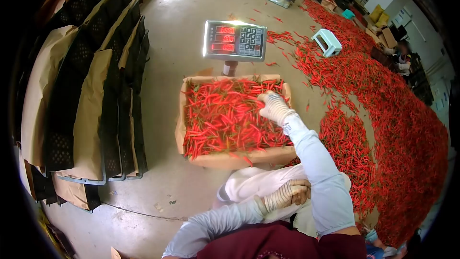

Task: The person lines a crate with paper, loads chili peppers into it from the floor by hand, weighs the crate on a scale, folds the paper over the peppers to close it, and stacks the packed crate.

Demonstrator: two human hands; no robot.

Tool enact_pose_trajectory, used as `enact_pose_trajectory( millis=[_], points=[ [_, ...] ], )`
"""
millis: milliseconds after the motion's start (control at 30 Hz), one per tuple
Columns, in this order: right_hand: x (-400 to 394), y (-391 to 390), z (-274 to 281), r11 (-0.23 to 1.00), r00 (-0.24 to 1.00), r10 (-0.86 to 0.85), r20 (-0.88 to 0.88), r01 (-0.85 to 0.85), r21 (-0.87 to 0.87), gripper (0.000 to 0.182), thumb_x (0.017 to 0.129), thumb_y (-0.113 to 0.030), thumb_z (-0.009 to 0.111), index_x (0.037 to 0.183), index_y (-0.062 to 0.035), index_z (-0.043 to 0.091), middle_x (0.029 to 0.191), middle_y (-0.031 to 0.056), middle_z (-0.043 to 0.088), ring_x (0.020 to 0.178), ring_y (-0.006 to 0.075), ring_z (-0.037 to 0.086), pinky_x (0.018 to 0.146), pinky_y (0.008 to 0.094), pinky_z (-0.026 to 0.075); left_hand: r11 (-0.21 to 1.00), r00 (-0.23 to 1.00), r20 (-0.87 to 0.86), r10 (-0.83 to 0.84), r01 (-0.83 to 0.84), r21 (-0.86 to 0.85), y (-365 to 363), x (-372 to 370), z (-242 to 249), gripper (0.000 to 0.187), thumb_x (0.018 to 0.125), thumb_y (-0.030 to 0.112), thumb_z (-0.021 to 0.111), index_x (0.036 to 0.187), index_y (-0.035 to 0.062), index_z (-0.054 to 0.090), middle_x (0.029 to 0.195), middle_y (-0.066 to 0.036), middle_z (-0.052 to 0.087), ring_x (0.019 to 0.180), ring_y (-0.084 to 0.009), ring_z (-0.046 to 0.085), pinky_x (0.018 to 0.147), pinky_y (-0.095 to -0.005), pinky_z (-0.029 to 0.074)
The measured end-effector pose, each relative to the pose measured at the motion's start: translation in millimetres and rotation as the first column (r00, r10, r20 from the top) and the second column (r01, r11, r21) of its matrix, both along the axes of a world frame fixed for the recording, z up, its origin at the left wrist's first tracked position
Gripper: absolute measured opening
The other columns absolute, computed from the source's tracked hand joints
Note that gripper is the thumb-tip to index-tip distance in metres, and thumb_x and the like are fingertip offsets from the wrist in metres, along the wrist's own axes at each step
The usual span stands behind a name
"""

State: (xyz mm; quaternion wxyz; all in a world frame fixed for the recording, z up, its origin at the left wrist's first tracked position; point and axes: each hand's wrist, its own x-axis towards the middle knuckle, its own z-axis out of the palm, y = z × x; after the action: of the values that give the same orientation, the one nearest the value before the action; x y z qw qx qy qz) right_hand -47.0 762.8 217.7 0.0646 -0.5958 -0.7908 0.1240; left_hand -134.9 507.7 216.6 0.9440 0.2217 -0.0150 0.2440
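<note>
Red chili peppers (230, 115) fill a paper-lined box (239, 159) in front of me, heaped near its rim. My right hand (275, 107), in a pale striped work glove, is at the box's right side with its fingers curled in against the chilies. Exactly which peppers it grips is hidden. My left hand (289, 194), gloved too, rests on my lap below the box with its fingers curled closed. Whatever may be inside that fist cannot be seen. Just behind the box stands a digital scale display (235, 41) with lit red digits.
Stacked black crates (62, 148) with brown paper liners line the left side. A long pile of chilies (397, 148) covers the floor on the right, with a light-blue stool (327, 43) at its edge. Other people appear at the far back and far right.
</note>
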Motion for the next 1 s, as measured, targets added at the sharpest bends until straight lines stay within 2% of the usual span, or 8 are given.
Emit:
enact_pose_trajectory(
  millis=[133, 200, 300, 433, 633, 833, 933, 1000],
  points=[
    [14, -7, 39, 1.000, 0.996, -0.005, -0.084, 0.007, 0.022, 0.046, 0.066, -0.018, 0.070, 0.109, -0.0013, 0.064, 0.105, 0.0220, 0.062, 0.097, 0.0368, 0.061, 0.090, 0.0400, 0.048, 0.999, 1.000, 0.029, -0.002, 0.003, -0.041, -2, 6, -7, 0.027, 0.095, 0.014, 0.046, 0.114, -0.0031, 0.056, 0.086, -0.005, 0.059, 0.061, -0.0035, 0.043, 0.054, -0.0156, 0.035],
    [19, -11, 54, 0.999, 0.993, -0.001, -0.114, 0.006, 0.045, 0.046, 0.067, -0.018, 0.070, 0.109, -0.0008, 0.063, 0.104, 0.0216, 0.062, 0.097, 0.0361, 0.061, 0.090, 0.0392, 0.048, 0.998, 1.000, 0.016, 0.017, -0.018, 0.067, 0, 7, -15, 0.035, 0.095, 0.022, 0.052, 0.118, -0.0044, 0.053, 0.086, -0.004, 0.057, 0.064, -0.0055, 0.046, 0.055, -0.0171, 0.037],
    [26, -11, 65, 0.992, 0.931, -0.070, -0.357, 0.028, -0.122, 0.045, 0.071, -0.013, 0.069, 0.113, 0.0004, 0.060, 0.099, 0.0126, 0.063, 0.090, 0.0223, 0.062, 0.079, 0.0326, 0.050, 0.999, 0.999, 0.002, -0.041, 0.041, -0.019, 2, 5, -6, 0.037, 0.094, 0.025, 0.054, 0.118, -0.0038, 0.053, 0.089, -0.005, 0.057, 0.067, -0.0059, 0.048, 0.056, -0.0177, 0.038],
    [16, -23, 98, 0.952, 0.842, -0.233, -0.487, 0.094, -0.292, 0.048, 0.074, -0.015, 0.070, 0.119, -0.0023, 0.058, 0.093, 0.0067, 0.064, 0.084, 0.0134, 0.060, 0.070, 0.0289, 0.051, 1.000, 1.000, 0.005, -0.020, 0.020, -0.004, 1, 5, -4, 0.036, 0.094, 0.024, 0.054, 0.118, -0.0036, 0.054, 0.089, -0.005, 0.057, 0.067, -0.0064, 0.048, 0.056, -0.0184, 0.039],
    [11, -32, 110, 0.957, 0.744, -0.228, -0.629, 0.051, -0.286, 0.051, 0.074, -0.004, 0.066, 0.124, -0.0051, 0.058, 0.097, 0.0039, 0.065, 0.080, 0.0115, 0.060, 0.075, 0.0268, 0.051, 1.000, 0.999, 0.053, -0.007, 0.009, -0.030, -2, 8, -7, 0.034, 0.096, 0.022, 0.052, 0.118, -0.0034, 0.054, 0.089, -0.005, 0.057, 0.066, -0.0063, 0.047, 0.056, -0.0192, 0.038],
    [21, -38, 116, 0.932, 0.632, -0.307, -0.711, 0.050, -0.358, 0.053, 0.075, -0.013, 0.071, 0.124, -0.0006, 0.055, 0.101, 0.0068, 0.065, 0.088, 0.0135, 0.061, 0.076, 0.0282, 0.050, 0.997, 0.998, 0.031, -0.063, 0.064, -0.039, 1, 6, -8, 0.030, 0.096, 0.017, 0.050, 0.118, -0.0034, 0.053, 0.090, -0.005, 0.056, 0.067, -0.0056, 0.046, 0.056, -0.0182, 0.037],
    [57, -40, 102, 0.965, 0.631, -0.245, -0.736, 0.084, -0.248, 0.051, 0.076, -0.013, 0.071, 0.122, 0.0002, 0.055, 0.101, 0.0070, 0.064, 0.088, 0.0134, 0.061, 0.074, 0.0281, 0.051, 0.966, 0.980, 0.145, -0.139, 0.166, -0.197, -1, 1, -5, 0.029, 0.096, 0.014, 0.049, 0.119, -0.0036, 0.052, 0.091, -0.005, 0.056, 0.069, -0.0050, 0.046, 0.056, -0.0177, 0.038],
    [81, -57, 124, 0.957, 0.726, -0.245, -0.643, 0.077, -0.278, 0.049, 0.076, -0.012, 0.070, 0.121, 0.0014, 0.055, 0.103, 0.0066, 0.064, 0.090, 0.0135, 0.061, 0.078, 0.0288, 0.052, 0.975, 0.992, 0.039, -0.123, 0.128, -0.181, 4, -5, 5, 0.029, 0.096, 0.011, 0.047, 0.121, -0.0041, 0.050, 0.093, -0.005, 0.056, 0.072, -0.0046, 0.047, 0.058, -0.0163, 0.039]
  ],
)
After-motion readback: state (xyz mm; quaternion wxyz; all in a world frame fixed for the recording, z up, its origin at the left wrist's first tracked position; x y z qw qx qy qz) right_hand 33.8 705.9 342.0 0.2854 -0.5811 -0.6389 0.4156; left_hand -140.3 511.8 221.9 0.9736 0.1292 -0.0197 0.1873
